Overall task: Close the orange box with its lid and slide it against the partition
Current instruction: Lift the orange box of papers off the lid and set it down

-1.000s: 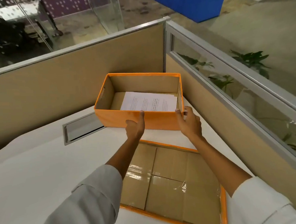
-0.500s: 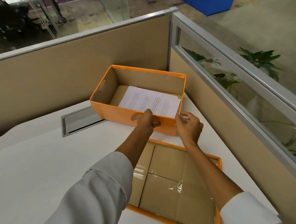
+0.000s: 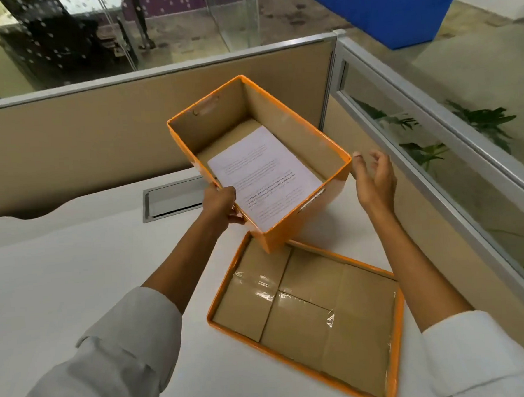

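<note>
While lidless, orange box (image 3: 290, 236) holds printed paper (image 3: 265, 177); lid (image 3: 395, 328) lies upturned.

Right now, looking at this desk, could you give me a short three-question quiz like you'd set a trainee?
1. True or false: the lid is already on the orange box.
2. What lies inside the box?
A. A stapler
B. Printed paper
C. Nothing
3. Which hand grips the box's rim, and what is the other doing?

Key
1. False: the lid lies upside down on the white desk, nearer the person than the box.
2. B: printed paper rests on the box's floor.
3. The left hand grips the rim; the right hand is open beside the box, not touching it.
</note>
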